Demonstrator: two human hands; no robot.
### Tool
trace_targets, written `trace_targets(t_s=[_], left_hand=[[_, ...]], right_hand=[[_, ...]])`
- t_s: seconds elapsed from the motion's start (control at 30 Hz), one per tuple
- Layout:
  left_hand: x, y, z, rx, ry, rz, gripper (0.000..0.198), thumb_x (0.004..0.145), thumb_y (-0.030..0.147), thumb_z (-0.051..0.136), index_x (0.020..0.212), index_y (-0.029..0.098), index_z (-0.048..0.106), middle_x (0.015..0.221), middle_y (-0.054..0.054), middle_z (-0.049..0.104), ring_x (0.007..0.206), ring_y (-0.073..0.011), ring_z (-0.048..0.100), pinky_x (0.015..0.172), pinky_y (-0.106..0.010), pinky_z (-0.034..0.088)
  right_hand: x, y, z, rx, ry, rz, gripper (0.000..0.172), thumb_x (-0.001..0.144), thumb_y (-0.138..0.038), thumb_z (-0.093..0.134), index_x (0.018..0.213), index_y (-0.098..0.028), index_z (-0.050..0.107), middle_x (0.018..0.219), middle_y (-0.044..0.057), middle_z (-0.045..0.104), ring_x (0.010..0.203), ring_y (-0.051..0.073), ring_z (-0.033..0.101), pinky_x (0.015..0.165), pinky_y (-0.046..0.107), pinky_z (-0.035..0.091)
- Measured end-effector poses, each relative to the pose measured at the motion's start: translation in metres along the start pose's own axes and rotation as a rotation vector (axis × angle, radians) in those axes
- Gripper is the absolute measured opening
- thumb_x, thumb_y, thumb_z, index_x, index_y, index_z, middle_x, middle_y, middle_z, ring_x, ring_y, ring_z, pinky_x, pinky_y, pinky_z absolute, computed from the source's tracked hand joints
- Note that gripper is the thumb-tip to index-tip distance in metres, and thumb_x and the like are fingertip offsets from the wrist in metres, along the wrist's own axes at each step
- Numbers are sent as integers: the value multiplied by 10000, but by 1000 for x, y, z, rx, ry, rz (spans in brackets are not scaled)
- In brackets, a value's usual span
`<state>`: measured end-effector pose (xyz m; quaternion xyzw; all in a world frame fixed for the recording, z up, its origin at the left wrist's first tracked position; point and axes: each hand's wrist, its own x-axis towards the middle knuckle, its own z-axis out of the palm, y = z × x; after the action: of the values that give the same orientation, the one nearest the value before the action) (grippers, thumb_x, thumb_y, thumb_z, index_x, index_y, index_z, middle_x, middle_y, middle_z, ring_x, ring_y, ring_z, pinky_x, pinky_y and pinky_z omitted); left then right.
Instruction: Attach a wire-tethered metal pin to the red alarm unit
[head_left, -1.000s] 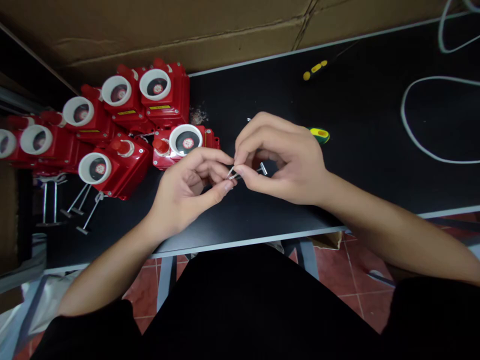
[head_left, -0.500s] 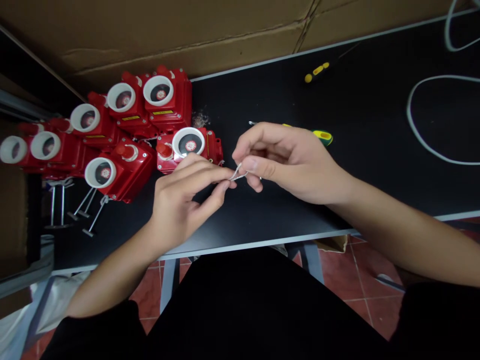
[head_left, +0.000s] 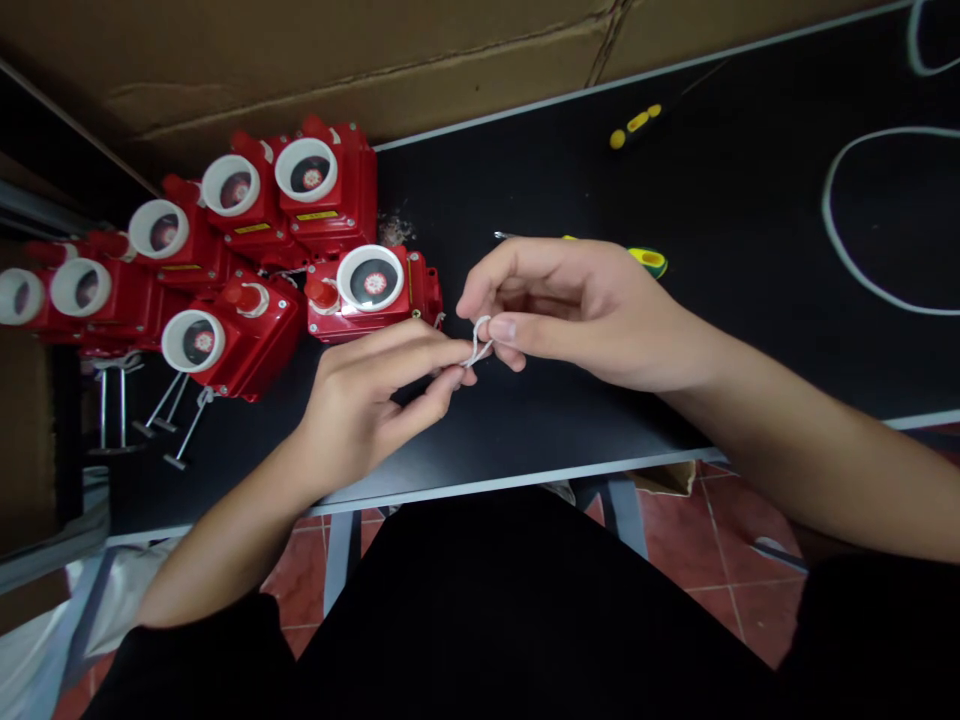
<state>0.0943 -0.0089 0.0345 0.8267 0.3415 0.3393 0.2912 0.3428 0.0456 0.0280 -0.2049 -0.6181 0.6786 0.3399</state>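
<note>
A thin white string (head_left: pixel 478 343) forms a small loop between my two hands, above the front part of the black table. My left hand (head_left: pixel 382 395) is closed, its thumb and index finger pinching the crossed lower part of the string. My right hand (head_left: pixel 585 315) holds the loop's upper end between thumb and fingers; its other fingers are curled behind. Just beyond my left hand lies a red box (head_left: pixel 375 285) with a white-rimmed round window and a red knob. A green and yellow screwdriver (head_left: pixel 648 262) lies partly hidden behind my right hand.
Several similar red boxes (head_left: pixel 330 195) stand grouped at the left, some with metal T-shaped rods (head_left: pixel 191 430) hanging from string. A yellow and black screwdriver (head_left: pixel 636 126) lies at the back. White cable (head_left: pixel 829 215) curves at the right. Cardboard (head_left: pixel 375 60) stands along the table's rear edge.
The string between my fingers has opened into a rounder, crossed loop. My right hand has shifted slightly up and left relative to my left hand. The view has tilted a little.
</note>
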Motion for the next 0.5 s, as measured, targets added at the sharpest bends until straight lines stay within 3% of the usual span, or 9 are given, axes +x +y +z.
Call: trace_targets(t_s=[0.27, 0.37, 0.5], left_hand=[[-2, -10, 1, -150, -42, -47, 391, 1096, 14, 665, 1355, 238, 853, 1115, -48, 760, 930, -125, 831, 874, -226, 710], [-2, -12, 1, -131, -60, -61, 402, 1097, 31, 701, 1387, 268, 848, 1111, -42, 776, 944, -131, 837, 905, -238, 712], [0, -10, -3, -156, -52, -94, 316, 1063, 78, 808, 1293, 278, 891, 1061, -29, 841, 941, -135, 834, 884, -212, 689]], right_hand=[[0, 4, -2, -233, 83, -53, 80, 1076, -225, 734, 1120, -182, 785, 998, 21, 797, 785, 97, 697, 800, 238, 645], [0, 9, -4, -335, 137, -135, 92, 1053, -192, 747, 1117, -182, 812, 1056, 46, 799, 853, 118, 719, 812, 249, 643], [1, 15, -5, -429, 153, -242, 110, 1050, -203, 761, 1115, -183, 847, 1063, 51, 786, 871, 124, 731, 772, 245, 633]])
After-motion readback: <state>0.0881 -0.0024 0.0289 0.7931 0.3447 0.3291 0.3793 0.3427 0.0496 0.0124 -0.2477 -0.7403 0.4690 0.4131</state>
